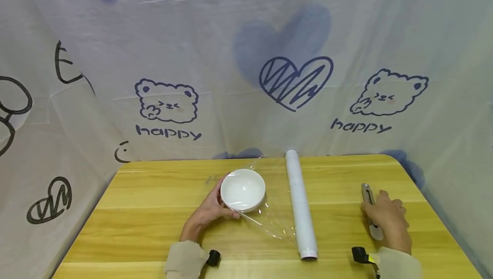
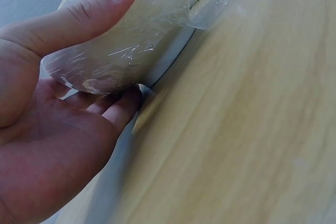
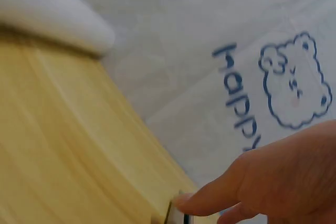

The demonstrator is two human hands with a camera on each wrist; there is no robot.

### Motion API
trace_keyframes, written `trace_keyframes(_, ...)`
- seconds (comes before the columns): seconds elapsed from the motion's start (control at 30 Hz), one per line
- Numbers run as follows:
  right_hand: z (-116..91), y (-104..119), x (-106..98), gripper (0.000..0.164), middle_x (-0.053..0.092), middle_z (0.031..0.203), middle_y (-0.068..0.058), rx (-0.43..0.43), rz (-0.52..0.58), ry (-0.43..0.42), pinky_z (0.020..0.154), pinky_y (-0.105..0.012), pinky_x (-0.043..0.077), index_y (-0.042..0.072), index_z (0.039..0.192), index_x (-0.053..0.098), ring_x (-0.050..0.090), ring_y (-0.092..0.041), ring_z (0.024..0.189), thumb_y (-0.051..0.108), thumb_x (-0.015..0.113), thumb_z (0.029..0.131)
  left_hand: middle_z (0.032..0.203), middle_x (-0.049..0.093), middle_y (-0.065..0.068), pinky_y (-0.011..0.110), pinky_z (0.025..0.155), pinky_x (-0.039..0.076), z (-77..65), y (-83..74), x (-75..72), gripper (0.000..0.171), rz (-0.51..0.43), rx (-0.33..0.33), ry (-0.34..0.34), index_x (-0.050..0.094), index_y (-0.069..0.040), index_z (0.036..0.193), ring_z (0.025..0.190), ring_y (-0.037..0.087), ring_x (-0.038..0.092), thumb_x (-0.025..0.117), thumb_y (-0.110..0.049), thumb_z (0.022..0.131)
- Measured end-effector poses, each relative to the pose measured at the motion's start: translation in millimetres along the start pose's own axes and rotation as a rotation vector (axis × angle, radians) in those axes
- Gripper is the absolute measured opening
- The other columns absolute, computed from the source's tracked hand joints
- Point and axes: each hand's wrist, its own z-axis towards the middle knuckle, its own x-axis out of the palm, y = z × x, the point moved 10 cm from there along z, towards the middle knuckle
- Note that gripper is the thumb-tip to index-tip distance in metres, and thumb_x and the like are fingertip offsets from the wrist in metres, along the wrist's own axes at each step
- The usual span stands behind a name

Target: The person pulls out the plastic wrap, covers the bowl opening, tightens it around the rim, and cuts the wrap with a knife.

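My left hand [image 1: 212, 206] holds a white bowl [image 1: 243, 189] from its left side, thumb near the front rim and fingers curled underneath. Clear plastic wrap [image 2: 152, 19] lies crinkled against the bowl's outside in the left wrist view and stretches right across the table toward a long white roll [image 1: 301, 206] of film. On the right of the table lies a grey utility knife [image 1: 368, 195], pointing away from me. Over its middle is my right hand [image 1: 387, 215], the thumb reaching across the knife and the other fingers loosely spread to its right.
The wooden table [image 1: 146, 210] ends at a pale printed curtain [image 1: 231, 129] behind it, and similar cloth hangs on both sides. A black wrist strap mount [image 1: 213, 258] shows at the left sleeve, another black mount [image 1: 360, 254] at the right.
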Motion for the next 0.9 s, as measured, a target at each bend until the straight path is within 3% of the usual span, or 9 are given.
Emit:
trace_keyframes(0.13, 4, -11, 4, 0.061, 0.04, 0.097, -0.038, 0.001, -0.013, 0.039, 0.067, -0.054, 0.042, -0.018, 0.12, 0.037, 0.04, -0.054, 0.089, 0.03, 0.058, 0.089, 0.147, 0.029, 0.012, 0.026, 0.103, 0.037, 0.0, 0.0, -0.8, 0.123, -0.004, 0.0, -0.001, 0.018, -0.018, 0.151, 0.13, 0.032, 0.034, 0.086, 0.013, 0.053)
trace_keyframes(0.23, 5, -11, 3, 0.055, 0.047, 0.099, -0.038, -0.026, -0.028, 0.034, 0.066, -0.046, 0.046, -0.018, 0.119, 0.04, 0.05, -0.045, 0.084, 0.023, 0.057, 0.087, 0.147, 0.03, 0.01, 0.026, 0.104, 0.036, -0.1, -1.7, -0.7, 0.122, 0.006, -0.002, -0.002, 0.019, -0.019, 0.15, 0.13, 0.031, 0.034, 0.087, 0.011, 0.053)
trace_keyframes(0.37, 5, -8, 5, 0.071, 0.045, 0.115, -0.041, -0.042, 0.002, 0.044, 0.067, -0.044, 0.049, -0.022, 0.133, 0.025, 0.054, -0.041, 0.088, 0.022, 0.056, 0.087, 0.147, 0.03, 0.01, 0.026, 0.104, 0.036, 0.0, -2.5, -0.4, 0.122, 0.004, -0.002, -0.002, 0.019, -0.018, 0.15, 0.13, 0.032, 0.033, 0.086, 0.012, 0.053)
trace_keyframes(0.47, 6, -5, 6, 0.065, 0.051, 0.108, -0.036, -0.078, 0.066, 0.028, 0.063, -0.039, 0.048, -0.02, 0.134, 0.025, 0.055, -0.034, 0.082, 0.019, 0.053, 0.09, 0.147, 0.03, 0.011, 0.026, 0.104, 0.036, -0.1, -2.4, -0.3, 0.122, 0.003, -0.001, -0.002, 0.019, -0.018, 0.15, 0.13, 0.033, 0.033, 0.086, 0.013, 0.053)
trace_keyframes(0.7, 9, 3, 11, 0.053, 0.062, 0.092, -0.022, -0.195, 0.455, 0.024, 0.06, -0.034, 0.056, -0.018, 0.14, 0.011, 0.063, -0.02, 0.07, 0.006, 0.037, 0.101, 0.146, 0.032, 0.008, 0.027, 0.105, 0.035, 0.6, -1.2, -1.9, 0.122, 0.022, -0.006, -0.008, 0.02, -0.02, 0.15, 0.129, 0.03, 0.035, 0.087, 0.011, 0.052)
trace_keyframes(0.9, 10, 19, 22, 0.052, 0.054, 0.094, -0.018, -0.286, 0.482, 0.095, 0.055, -0.032, 0.048, -0.014, 0.142, 0.0, 0.051, -0.018, 0.067, 0.005, 0.028, 0.102, 0.147, 0.031, 0.01, 0.027, 0.105, 0.034, -1.6, 0.4, 0.2, 0.122, 0.001, 0.006, -0.001, 0.019, -0.017, 0.15, 0.13, 0.032, 0.034, 0.087, 0.011, 0.053)
